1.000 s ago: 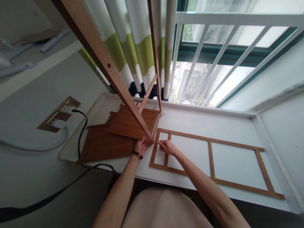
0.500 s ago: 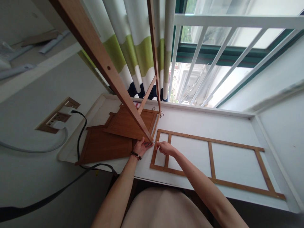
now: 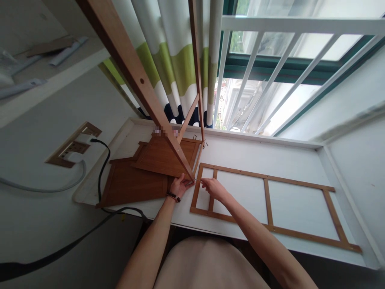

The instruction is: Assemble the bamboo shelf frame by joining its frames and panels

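Along a smooth white ledge [image 3: 258, 154], below a pleated fabric curtain [image 3: 183, 60] banded white, green and navy, we see a slim, ladder-like upright frame [image 3: 156, 108] of brown wood, its square-edged posts drilled with holes. A matching flat frame [image 3: 268, 202] lies to its right; two grained wooden boards, the lower panel [image 3: 135, 184] and the upper panel [image 3: 158, 156], overlap at left.

The upright frame's long axis climbs from the ledge past the picture's top, its near post slanting up to the left; its feet stand at the upper panel's right edge. The flat frame's long axis runs along the ledge.

Bare white surface opens between the flat frame and the raised window-side edge; only a narrow strip borders the front.

Our left hand [image 3: 179, 187] touches the near post's foot with fingers extended; whether they grip it, we cannot tell. Our right hand [image 3: 212, 188] pinches a thin rod [image 3: 197, 180] pointed at that foot. Small screws [image 3: 205, 144] lie by the far post.
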Available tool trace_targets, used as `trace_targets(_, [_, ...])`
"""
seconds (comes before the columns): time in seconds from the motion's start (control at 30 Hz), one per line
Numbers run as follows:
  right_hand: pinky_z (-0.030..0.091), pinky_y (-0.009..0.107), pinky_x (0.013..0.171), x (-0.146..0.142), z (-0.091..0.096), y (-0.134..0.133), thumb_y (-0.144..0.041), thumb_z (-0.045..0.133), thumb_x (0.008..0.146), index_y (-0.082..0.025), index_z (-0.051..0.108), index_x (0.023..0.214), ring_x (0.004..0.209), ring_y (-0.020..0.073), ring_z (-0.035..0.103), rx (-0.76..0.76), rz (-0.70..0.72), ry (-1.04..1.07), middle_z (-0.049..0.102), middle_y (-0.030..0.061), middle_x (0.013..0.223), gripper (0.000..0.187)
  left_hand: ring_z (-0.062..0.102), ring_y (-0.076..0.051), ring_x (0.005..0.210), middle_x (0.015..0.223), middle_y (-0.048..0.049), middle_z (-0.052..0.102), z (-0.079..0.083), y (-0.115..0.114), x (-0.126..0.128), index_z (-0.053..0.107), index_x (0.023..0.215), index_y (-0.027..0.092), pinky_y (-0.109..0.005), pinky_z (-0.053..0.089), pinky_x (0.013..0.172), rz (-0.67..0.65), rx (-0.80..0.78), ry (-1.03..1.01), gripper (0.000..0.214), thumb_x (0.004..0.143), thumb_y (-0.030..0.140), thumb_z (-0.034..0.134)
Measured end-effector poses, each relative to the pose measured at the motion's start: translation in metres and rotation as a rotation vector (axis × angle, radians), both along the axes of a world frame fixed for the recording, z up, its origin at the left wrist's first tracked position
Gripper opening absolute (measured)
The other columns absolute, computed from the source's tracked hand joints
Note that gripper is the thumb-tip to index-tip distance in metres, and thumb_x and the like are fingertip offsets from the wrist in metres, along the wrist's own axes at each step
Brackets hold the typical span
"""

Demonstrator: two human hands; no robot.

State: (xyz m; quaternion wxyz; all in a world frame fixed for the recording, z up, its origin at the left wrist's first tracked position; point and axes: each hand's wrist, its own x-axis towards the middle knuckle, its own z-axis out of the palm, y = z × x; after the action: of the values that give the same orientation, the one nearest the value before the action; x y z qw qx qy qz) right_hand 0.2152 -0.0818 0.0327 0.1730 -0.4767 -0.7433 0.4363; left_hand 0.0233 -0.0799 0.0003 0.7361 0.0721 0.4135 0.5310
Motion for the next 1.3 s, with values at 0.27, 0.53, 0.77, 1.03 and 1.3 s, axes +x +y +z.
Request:
trace_targets(0.27, [0.040, 0.021, 0.044, -0.007, -0.013, 0.011, -0.038, 0.043, 0.084, -0.015, 0.055, 0.068, 0.042, 0.0086, 0.052, -0.582, -0.188, 0.384, 0.060, 0.0012, 0.055, 0.030, 0.064, -0.028, 0.087, 0.086, -0.0105, 0.067, 0.001, -0.002, -0.002, 0.056, 0.081, 0.014, -0.051, 0.048, 0.079, -0.044, 0.010, 0.028, 0.019, 0.069, 0.024, 0.067])
trace_targets(0.53, [0.040, 0.019, 0.043, -0.009, -0.020, 0.008, -0.041, 0.046, 0.081, -0.016, 0.049, 0.084, 0.044, 0.0075, 0.052, -0.591, -0.271, 0.501, 0.057, -0.0020, 0.058, 0.025, 0.064, -0.028, 0.087, 0.086, -0.0106, 0.068, -0.001, -0.001, 0.000, 0.056, 0.088, 0.015, -0.052, 0.047, 0.081, -0.037, 0.045, 0.038, 0.024, 0.070, 0.027, 0.066])
trace_targets(0.77, [0.048, 0.027, 0.063, 0.000, -0.018, 0.002, -0.034, 0.044, 0.083, -0.019, 0.053, 0.096, 0.065, 0.0121, 0.061, -0.139, -0.190, 0.339, 0.066, 0.0031, 0.076, 0.021, 0.062, -0.029, 0.093, 0.087, -0.0114, 0.068, 0.001, -0.001, 0.000, 0.057, 0.088, 0.014, -0.051, 0.046, 0.083, -0.012, 0.017, 0.025, 0.021, 0.071, 0.025, 0.065])
trace_targets(1.03, [0.047, 0.023, 0.052, -0.007, -0.024, 0.003, -0.041, 0.045, 0.081, -0.016, 0.054, 0.085, 0.057, 0.0111, 0.059, -0.397, -0.265, 0.523, 0.063, 0.0034, 0.071, 0.027, 0.062, -0.026, 0.093, 0.087, -0.0166, 0.068, 0.006, -0.004, -0.001, 0.060, 0.092, 0.006, -0.043, 0.047, 0.085, -0.109, -0.053, -0.041, 0.026, 0.079, 0.028, 0.054])
trace_targets(1.3, [0.048, 0.025, 0.053, -0.005, -0.020, 0.003, -0.046, 0.048, 0.078, -0.016, 0.053, 0.083, 0.057, 0.0118, 0.059, -0.437, -0.257, 0.602, 0.062, 0.0025, 0.068, 0.030, 0.061, -0.025, 0.093, 0.094, -0.0219, 0.066, 0.002, -0.001, -0.015, 0.061, 0.097, -0.001, -0.034, 0.046, 0.083, -0.351, -0.105, -0.039, 0.044, 0.086, 0.036, 0.041])
